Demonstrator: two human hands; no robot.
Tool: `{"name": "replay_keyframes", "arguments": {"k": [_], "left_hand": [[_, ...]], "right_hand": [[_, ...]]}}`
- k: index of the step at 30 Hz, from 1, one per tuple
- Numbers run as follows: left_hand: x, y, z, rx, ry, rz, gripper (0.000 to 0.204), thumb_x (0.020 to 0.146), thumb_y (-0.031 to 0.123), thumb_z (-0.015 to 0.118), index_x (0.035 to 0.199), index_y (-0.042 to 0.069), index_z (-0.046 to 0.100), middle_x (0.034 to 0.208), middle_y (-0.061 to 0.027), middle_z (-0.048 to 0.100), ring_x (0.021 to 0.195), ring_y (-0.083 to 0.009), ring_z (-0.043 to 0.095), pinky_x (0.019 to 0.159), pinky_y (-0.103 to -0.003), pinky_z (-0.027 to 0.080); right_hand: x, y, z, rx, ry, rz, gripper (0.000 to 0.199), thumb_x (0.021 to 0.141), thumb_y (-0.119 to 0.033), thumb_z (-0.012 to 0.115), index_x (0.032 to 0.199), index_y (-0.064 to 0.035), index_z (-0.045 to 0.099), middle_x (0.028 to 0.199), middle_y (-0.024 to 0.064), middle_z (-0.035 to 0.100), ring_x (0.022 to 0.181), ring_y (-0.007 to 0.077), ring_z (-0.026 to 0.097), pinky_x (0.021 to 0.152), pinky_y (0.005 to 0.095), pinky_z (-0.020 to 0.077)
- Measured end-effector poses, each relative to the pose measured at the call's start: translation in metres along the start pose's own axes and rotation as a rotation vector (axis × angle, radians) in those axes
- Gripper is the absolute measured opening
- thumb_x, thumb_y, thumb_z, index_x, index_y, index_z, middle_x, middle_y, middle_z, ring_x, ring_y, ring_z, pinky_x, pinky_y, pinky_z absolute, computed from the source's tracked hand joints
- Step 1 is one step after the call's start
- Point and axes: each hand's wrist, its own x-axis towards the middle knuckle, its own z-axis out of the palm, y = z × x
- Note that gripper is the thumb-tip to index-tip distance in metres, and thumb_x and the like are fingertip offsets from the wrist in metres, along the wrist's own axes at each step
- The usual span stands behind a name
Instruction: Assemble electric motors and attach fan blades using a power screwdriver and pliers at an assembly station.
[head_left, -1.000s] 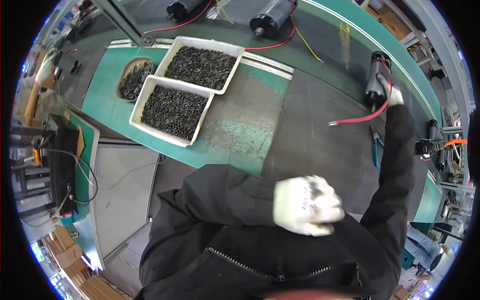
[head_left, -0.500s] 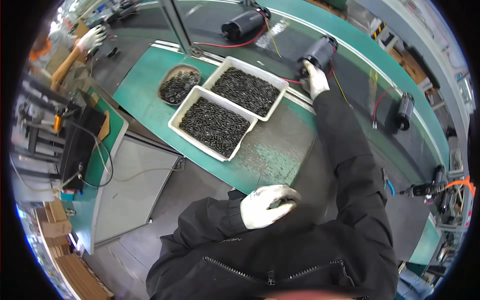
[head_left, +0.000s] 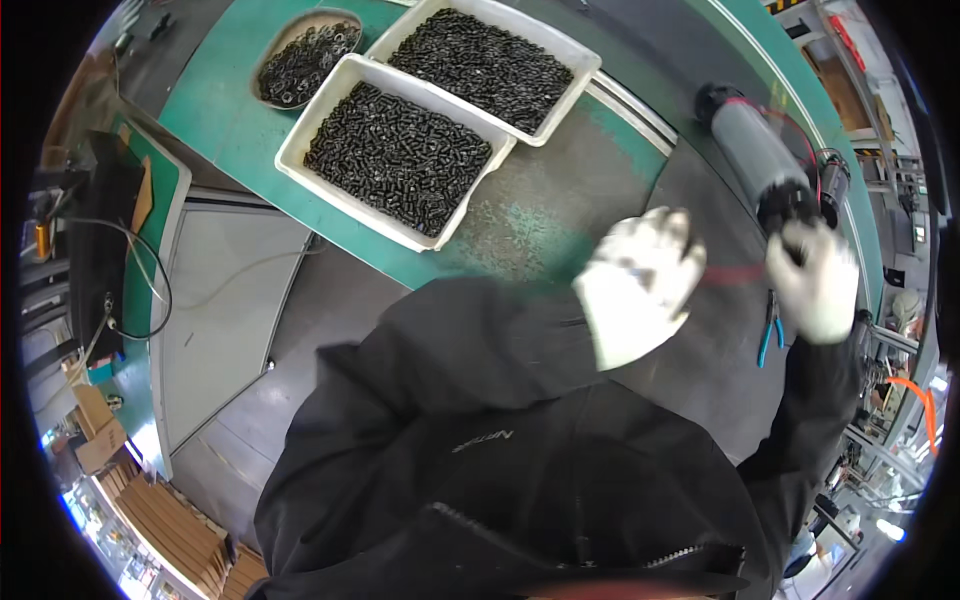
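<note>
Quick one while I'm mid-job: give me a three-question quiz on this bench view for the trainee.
1. True or false: the right hand grips the end of the grey cylindrical motor.
2. How many white trays of small dark parts stand on the green bench? A) one B) two C) four
3. Fill in: the blue-handled pliers lie just to the ___ of the right hand's wrist.

Key
1. True: its gloved fingers close on the motor's near, dark end.
2. B: two, side by side, next to a round dish of similar parts.
3. Left; the left hand is raised, blurred, apparently holding nothing.
</note>
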Motion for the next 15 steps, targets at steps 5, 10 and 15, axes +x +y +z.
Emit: {"name": "replay_keyframes", "arguments": {"k": [5,10,15], "left_hand": [[-0.021,0.027,0.006,-0.153,-0.429,0.168,0.019,0.076,0.028,0.056,0.072,0.012,0.049,0.069,-0.0037,0.045,0.068,-0.0229,0.046,0.063,-0.035,0.038],[0.001,-0.009,-0.077,-0.132,-0.606,-0.013,0.014,0.077,0.018,0.06,0.069,0.011,0.05,0.07,-0.005,0.049,0.067,-0.0229,0.052,0.058,-0.035,0.043],[0.068,-0.126,-0.091,0.674,-0.27,-0.019,0.024,0.082,0.021,0.063,0.099,0.005,0.062,0.087,-0.0146,0.064,0.081,-0.0318,0.064,0.067,-0.038,0.053]], "right_hand": [[-0.052,-0.071,0.049,0.144,-0.245,0.274,0.013,0.076,-0.023,0.068,0.075,-0.01,0.068,0.068,0.0144,0.057,0.059,0.031,0.06,0.055,0.0403,0.0488],[-0.077,-0.083,0.054,0.729,-0.131,0.516,0.021,0.08,-0.013,0.064,0.099,-0.0057,0.069,0.079,0.0171,0.062,0.071,0.0307,0.062,0.066,0.0347,0.0493],[-0.186,0.026,0.046,0.53,0.632,0.62,0.027,0.093,-0.015,0.048,0.091,0.0082,0.06,0.084,0.0186,0.065,0.074,0.0204,0.063,0.062,0.0268,0.0486]]}}
